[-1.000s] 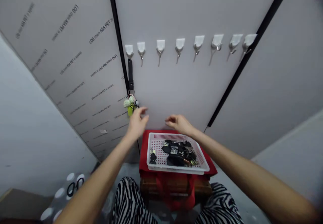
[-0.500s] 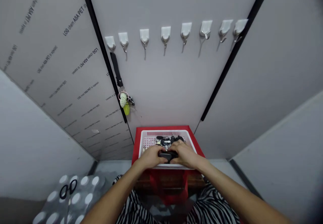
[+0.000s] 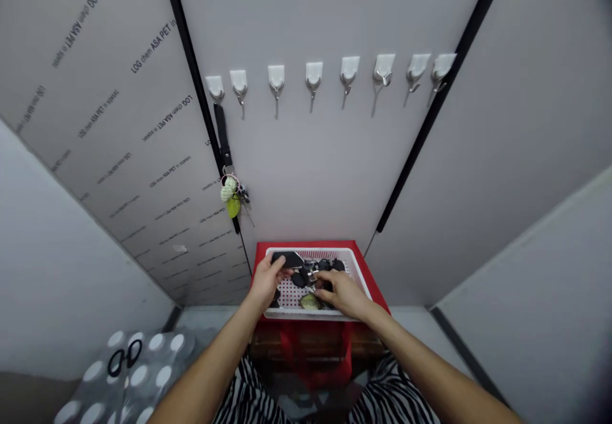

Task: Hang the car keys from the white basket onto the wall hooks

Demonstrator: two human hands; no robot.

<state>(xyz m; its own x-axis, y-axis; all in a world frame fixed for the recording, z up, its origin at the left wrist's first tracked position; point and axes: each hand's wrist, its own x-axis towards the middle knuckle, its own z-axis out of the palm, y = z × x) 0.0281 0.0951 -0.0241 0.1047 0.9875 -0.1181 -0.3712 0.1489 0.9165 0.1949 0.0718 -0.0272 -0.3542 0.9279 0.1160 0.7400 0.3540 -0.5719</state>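
Note:
A white plastic basket [image 3: 359,271] with a perforated bottom holds dark and silvery small items that look like keys and fobs [image 3: 306,273]. My left hand [image 3: 266,284] is closed on a flat black object [image 3: 288,259] with a shiny edge, over the basket's left side; its exact kind does not show. Inside the right half, my right hand [image 3: 342,291] has its fingers curled together at the silvery pieces, and what they grip is partly hidden. A yellowish-green oval piece [image 3: 310,301] lies near the basket's front rim, below my right fingertips.
Under the basket is a red cloth or bag [image 3: 377,296]. Several white adhesive hooks [image 3: 313,74] line the wall ahead. From the leftmost hangs a black strap [image 3: 222,134] with keys and a green charm [image 3: 233,205]. Black-handled scissors [image 3: 125,358] lie on wrapped packs at lower left.
My hands have moved apart. The left has carried the flat black object up and left; the right has stayed among the small items. The yellowish-green piece now shows.

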